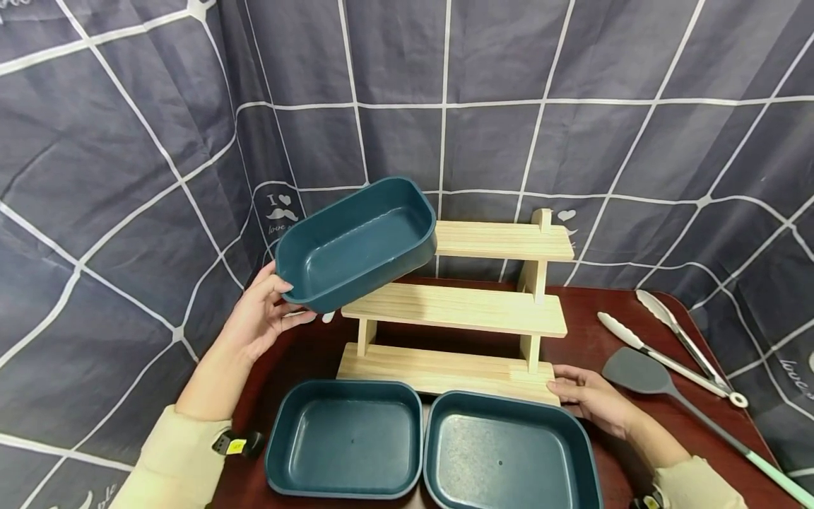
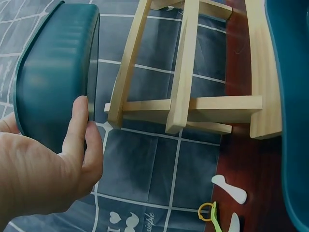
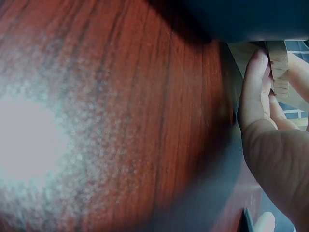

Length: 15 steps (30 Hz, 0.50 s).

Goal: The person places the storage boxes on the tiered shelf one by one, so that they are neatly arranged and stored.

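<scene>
My left hand (image 1: 262, 311) holds a dark teal rectangular bin (image 1: 357, 247) by its left end. It is tilted, in front of the upper left part of a three-tier wooden shelf rack (image 1: 454, 309). In the left wrist view, the fingers press the bin's outer wall (image 2: 53, 72). My right hand (image 1: 594, 399) grips the right end of the rack's bottom board, and the right wrist view shows fingers on both sides of the board end (image 3: 279, 67). Two more teal bins, a left one (image 1: 352, 438) and a right one (image 1: 509, 452), sit side by side before the rack.
On the right of the dark red table (image 1: 585, 311) lie tongs (image 1: 674, 353) and a grey spatula (image 1: 642, 371) with a mint handle. Small white pieces (image 2: 231, 189) and a yellow-green item (image 2: 212, 212) lie left of the rack. A grey grid-patterned cloth (image 1: 502, 141) hangs behind.
</scene>
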{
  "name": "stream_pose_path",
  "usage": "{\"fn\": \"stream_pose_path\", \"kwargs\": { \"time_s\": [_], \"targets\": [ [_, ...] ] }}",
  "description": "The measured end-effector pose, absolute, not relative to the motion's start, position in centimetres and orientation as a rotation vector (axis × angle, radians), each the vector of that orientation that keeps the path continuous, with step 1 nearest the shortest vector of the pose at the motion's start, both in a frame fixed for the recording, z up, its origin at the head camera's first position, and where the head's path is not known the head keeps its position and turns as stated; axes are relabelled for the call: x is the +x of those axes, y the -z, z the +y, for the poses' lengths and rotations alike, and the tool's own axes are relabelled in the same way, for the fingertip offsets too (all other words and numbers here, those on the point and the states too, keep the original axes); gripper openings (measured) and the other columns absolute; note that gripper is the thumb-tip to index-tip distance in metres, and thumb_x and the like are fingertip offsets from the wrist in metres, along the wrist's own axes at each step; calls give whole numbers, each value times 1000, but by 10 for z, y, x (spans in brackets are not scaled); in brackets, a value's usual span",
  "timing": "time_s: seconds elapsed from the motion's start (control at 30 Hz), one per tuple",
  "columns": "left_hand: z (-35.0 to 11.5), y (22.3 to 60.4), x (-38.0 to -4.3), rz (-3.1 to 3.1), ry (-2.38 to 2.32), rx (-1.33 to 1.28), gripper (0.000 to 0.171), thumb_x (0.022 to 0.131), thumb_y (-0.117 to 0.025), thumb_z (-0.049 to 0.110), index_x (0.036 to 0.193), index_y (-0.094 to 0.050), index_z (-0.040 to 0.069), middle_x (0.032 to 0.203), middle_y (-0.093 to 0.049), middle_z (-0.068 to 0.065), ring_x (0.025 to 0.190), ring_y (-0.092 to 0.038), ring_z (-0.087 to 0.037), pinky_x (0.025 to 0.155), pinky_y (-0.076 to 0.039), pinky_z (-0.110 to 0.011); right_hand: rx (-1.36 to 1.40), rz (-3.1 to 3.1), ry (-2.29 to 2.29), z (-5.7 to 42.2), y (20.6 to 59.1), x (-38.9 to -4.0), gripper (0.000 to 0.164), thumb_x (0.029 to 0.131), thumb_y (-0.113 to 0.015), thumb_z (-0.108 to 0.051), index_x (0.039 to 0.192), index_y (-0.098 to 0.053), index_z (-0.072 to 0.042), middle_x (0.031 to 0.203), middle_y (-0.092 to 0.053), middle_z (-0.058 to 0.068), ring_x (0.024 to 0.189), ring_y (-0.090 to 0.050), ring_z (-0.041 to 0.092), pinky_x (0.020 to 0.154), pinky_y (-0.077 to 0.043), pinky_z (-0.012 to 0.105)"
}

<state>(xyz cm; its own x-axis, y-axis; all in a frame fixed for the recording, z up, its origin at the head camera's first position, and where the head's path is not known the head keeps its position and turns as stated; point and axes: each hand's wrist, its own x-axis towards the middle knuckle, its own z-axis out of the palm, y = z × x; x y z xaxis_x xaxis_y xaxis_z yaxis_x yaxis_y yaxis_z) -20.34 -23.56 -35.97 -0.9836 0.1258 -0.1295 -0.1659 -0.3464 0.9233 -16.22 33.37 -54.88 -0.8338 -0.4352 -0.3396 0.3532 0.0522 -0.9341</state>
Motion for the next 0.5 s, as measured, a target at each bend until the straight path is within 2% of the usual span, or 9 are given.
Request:
{"fn": "stream_pose_path", "kwargs": {
  "time_s": [0.5],
  "targets": [
    [-205, 345, -240, 1773, -2363, -33, 67, 95, -47, 8, 159, -33, 22, 128, -62, -8, 97, -72, -23, 87, -60, -45, -62, 1782, 1848, 331, 546, -161, 68, 108, -56, -16, 154, -17, 16, 122, -68, 5, 109, -69, 21, 91, -59, 40]
  ]
}}
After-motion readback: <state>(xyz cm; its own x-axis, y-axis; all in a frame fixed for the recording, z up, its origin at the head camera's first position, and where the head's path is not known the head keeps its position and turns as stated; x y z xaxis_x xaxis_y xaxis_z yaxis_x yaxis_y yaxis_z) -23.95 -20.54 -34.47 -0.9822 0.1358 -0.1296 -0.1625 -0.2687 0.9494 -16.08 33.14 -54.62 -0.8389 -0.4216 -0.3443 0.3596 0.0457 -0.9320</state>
